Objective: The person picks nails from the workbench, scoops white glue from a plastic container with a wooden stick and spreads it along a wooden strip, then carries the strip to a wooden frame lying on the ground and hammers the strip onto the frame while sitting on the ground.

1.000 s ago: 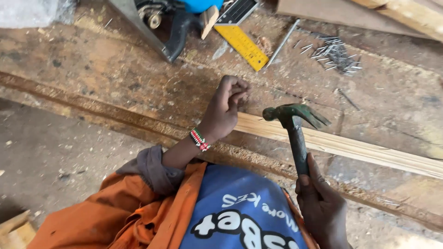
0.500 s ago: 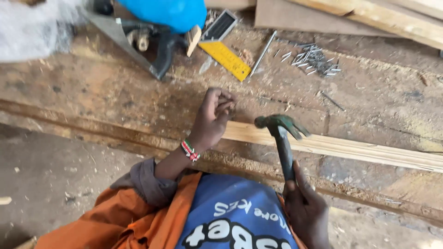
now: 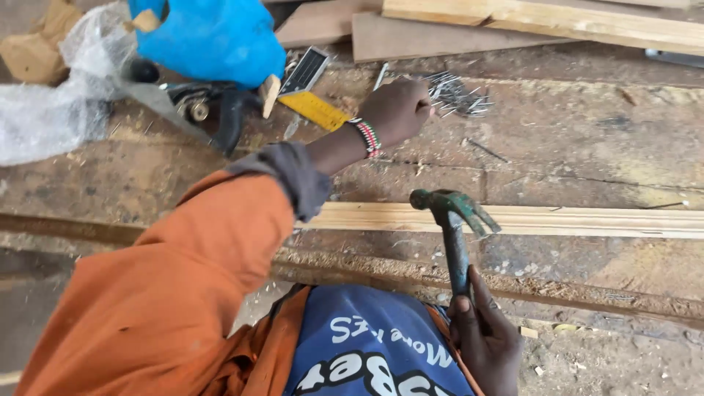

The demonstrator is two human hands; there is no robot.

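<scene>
Rough, dusty wood makes up the workbench (image 3: pixel 587 139), strewn with sawdust. At lower centre the right hand (image 3: pixel 484 341) grips the dark handle of a green-headed claw hammer (image 3: pixel 455 227), its head poised over a long pale wooden strip (image 3: pixel 572 220) lying across the bench. At upper centre the left hand (image 3: pixel 400 110), a beaded band at its wrist, is closed at the edge of a loose pile of thin steel nails (image 3: pixel 458 95). A yellow square (image 3: pixel 312 106) and a blue plastic bag (image 3: pixel 213 37) lie at upper left.
</scene>
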